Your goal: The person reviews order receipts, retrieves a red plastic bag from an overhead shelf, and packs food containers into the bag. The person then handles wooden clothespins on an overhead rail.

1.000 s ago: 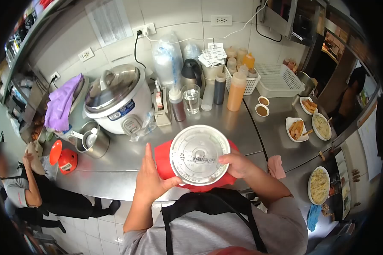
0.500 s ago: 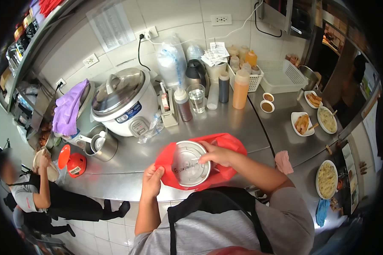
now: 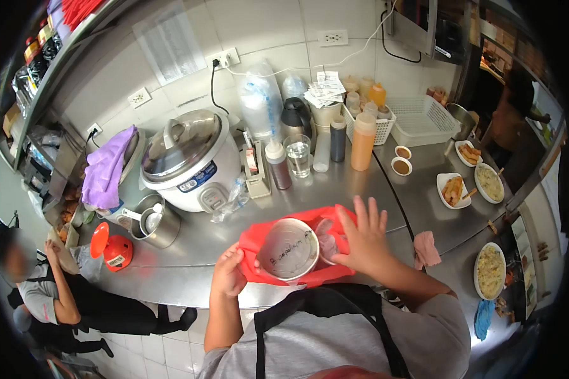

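In front of me on the steel counter sits a red bag [image 3: 254,235] with its mouth spread wide. A round lidded food container [image 3: 289,249] with black handwriting on top rests inside it. Beside that, a smaller clear cup-like item [image 3: 327,245] shows in the right part of the bag. My left hand [image 3: 229,270] pinches the bag's left edge. Over the right edge of the bag, my right hand [image 3: 368,241] has its fingers spread, the thumb close to the smaller item.
Behind the bag stand a rice cooker [image 3: 189,161], a glass of water [image 3: 298,155] and sauce bottles [image 3: 362,140]. Plated food [image 3: 454,189] and a pink cloth [image 3: 426,249] lie to the right. A red tape dispenser-like object [image 3: 115,249] is left, near another person [image 3: 50,297].
My right hand has let go of the round container and opened out to the right. The smaller clear item now shows beside it. My left hand still holds the bag's edge.
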The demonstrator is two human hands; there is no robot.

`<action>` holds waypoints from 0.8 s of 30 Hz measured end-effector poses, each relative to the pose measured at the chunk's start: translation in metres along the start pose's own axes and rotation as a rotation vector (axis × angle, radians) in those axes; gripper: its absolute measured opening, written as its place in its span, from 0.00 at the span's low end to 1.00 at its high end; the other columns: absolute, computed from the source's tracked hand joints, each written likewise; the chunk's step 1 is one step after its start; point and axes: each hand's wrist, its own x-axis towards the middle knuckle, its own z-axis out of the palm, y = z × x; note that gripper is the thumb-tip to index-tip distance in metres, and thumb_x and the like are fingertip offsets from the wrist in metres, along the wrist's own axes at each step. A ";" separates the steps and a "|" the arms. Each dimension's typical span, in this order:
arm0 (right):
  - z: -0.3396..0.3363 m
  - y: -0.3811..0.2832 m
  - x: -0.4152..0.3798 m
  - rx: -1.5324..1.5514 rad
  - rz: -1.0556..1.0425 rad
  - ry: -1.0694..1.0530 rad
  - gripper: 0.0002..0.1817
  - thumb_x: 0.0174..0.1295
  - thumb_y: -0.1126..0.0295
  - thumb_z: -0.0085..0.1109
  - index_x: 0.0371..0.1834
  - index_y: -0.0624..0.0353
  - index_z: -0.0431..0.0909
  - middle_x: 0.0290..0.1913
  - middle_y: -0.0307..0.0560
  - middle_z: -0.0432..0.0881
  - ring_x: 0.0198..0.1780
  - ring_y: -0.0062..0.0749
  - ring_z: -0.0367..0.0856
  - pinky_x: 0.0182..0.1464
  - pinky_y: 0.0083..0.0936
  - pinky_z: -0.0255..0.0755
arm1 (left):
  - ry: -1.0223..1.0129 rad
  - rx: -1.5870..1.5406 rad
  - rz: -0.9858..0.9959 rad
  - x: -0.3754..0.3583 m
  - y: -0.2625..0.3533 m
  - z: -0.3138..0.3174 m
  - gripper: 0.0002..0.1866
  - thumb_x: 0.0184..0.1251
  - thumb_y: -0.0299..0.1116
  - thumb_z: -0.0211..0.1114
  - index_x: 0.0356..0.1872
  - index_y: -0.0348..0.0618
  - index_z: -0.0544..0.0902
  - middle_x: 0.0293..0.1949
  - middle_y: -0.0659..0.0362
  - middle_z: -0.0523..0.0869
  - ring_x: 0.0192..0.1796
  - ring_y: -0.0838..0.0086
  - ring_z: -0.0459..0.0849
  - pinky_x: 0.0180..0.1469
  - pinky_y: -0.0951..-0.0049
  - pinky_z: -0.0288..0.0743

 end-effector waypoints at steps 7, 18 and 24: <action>0.037 0.066 -0.015 0.518 0.293 -0.112 0.14 0.48 0.68 0.48 0.39 0.58 0.70 0.32 0.53 0.75 0.36 0.44 0.75 0.39 0.33 0.69 | -0.156 -0.250 -0.191 0.016 -0.006 -0.011 0.22 0.58 0.43 0.51 0.46 0.35 0.69 0.23 0.55 0.74 0.26 0.67 0.74 0.32 0.70 0.69; -0.033 0.056 0.065 2.175 0.244 -0.039 0.14 0.53 0.75 0.43 0.44 0.62 0.62 0.28 0.51 0.74 0.22 0.31 0.71 0.27 0.31 0.67 | 0.091 0.051 0.163 0.061 0.041 0.047 0.21 0.59 0.35 0.48 0.52 0.37 0.65 0.24 0.54 0.76 0.24 0.72 0.74 0.31 0.76 0.69; -0.081 0.063 0.076 2.089 0.111 0.168 0.14 0.53 0.75 0.43 0.44 0.65 0.62 0.29 0.52 0.74 0.28 0.33 0.71 0.33 0.29 0.66 | -0.026 0.084 0.351 0.097 0.071 0.067 0.20 0.57 0.35 0.51 0.50 0.36 0.65 0.24 0.54 0.78 0.24 0.73 0.75 0.31 0.77 0.70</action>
